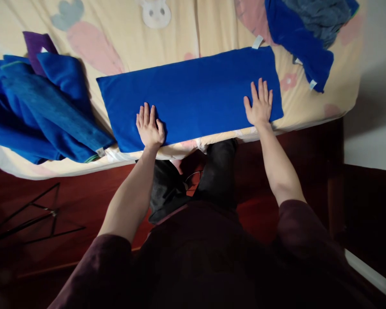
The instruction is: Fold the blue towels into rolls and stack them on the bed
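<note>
A blue towel (pixel 193 94) lies spread flat as a long rectangle along the near edge of the bed, with a small white tag at its far right corner. My left hand (pixel 150 128) rests palm down on its left part, fingers stretched out. On the right part of the same towel lies my right hand (pixel 260 104), flat with its fingers spread. Neither hand grips the cloth. The towel's surface looks smooth, and its near edge runs close to the mattress edge.
A heap of blue towels (pixel 51 107) with a purple cloth (pixel 40 51) lies to the left. Blue and grey cloths (pixel 312 38) are bunched at the far right. The bed sheet (pixel 116 25) has carrot and rabbit prints. A black metal stand (pixel 53 212) is on the floor at left.
</note>
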Available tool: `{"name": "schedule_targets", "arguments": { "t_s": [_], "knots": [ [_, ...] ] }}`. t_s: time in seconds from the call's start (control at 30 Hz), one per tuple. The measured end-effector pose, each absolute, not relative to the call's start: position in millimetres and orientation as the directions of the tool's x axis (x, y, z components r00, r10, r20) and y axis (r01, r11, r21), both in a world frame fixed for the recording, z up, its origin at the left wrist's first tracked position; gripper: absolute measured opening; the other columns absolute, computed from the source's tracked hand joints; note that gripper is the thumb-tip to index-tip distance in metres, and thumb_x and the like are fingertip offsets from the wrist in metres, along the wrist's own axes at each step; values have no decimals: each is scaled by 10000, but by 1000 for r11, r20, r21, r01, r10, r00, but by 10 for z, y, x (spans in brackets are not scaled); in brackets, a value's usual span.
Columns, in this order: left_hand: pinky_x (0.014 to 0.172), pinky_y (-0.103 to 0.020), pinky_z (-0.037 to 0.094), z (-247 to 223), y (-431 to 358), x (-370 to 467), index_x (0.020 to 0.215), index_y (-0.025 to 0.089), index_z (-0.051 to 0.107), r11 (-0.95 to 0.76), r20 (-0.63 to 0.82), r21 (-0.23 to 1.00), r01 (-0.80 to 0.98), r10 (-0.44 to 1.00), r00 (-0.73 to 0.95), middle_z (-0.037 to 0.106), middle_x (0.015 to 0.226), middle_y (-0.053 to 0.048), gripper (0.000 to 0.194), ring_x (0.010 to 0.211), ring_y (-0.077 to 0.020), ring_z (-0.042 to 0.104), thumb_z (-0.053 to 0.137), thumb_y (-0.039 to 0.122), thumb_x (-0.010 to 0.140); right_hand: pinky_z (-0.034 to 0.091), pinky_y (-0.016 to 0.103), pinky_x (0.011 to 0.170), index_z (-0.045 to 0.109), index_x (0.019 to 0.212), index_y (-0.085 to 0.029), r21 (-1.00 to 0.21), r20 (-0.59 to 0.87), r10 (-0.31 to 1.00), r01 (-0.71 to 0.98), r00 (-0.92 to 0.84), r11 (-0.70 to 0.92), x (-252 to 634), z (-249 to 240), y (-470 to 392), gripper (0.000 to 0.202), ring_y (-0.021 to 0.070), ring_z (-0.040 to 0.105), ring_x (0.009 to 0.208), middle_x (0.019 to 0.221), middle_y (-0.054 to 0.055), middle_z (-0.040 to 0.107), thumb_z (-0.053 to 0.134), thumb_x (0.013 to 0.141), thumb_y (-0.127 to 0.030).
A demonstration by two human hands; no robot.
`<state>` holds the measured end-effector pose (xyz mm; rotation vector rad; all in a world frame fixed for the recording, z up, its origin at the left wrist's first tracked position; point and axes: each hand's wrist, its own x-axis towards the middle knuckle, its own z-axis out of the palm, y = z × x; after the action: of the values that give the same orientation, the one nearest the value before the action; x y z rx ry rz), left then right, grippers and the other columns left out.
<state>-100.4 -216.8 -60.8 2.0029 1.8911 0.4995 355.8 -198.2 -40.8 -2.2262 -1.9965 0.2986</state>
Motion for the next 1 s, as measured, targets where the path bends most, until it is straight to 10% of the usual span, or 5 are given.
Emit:
{"name": "schedule_targets", "arguments": {
  "t_s": [0.3, 0.57, 0.77, 1.0],
  "knots": [
    [1393, -608, 81, -579, -2177, -979, 1698, 222, 422, -64, 62, 442, 895, 997, 41, 321, 1801, -114, 650, 1705, -328, 200, 446, 406, 1075, 116, 626, 1318, 440, 1605, 12, -141, -46, 981, 971, 187, -192, 3742, -378, -1962, 684, 212, 143, 1688, 1738, 292, 337, 103, 1195, -419],
    [1386, -646, 59, -501, -2087, -600, 1680, 181, 435, -9, 77, 445, 895, 997, -29, 320, 1795, -152, 641, 1710, -346, 178, 466, 384, 1073, 181, 663, 1353, 299, 1747, -225, -211, -61, 975, 952, 213, -222, 3722, -276, -2008, 645, 304, 144, 1719, 1833, 109, 221, 352, 1146, -453],
    [1382, -562, -75, -364, -1847, 1095, 1709, 228, 387, -394, 208, 592, 703, 917, 339, 187, 1847, -60, 639, 1728, -277, -74, 346, 436, 1107, 97, 633, 1346, 196, 1757, -118, -165, -102, 975, 964, 195, -210, 3685, -226, -2022, 654, 237, 52, 1719, 1851, 158, 100, 212, 1169, -407],
    [1393, -529, -42, -689, -1800, 1487, 1702, 186, 420, -378, 51, 517, 768, 909, 414, 239, 1831, -90, 648, 1732, -257, 43, 304, 374, 1094, 63, 561, 1364, 212, 1771, -205, -210, -92, 975, 953, 205, -220, 3743, -314, -2012, 659, 224, 51, 1724, 1856, 131, 102, 308, 1182, -485]
  ]
}}
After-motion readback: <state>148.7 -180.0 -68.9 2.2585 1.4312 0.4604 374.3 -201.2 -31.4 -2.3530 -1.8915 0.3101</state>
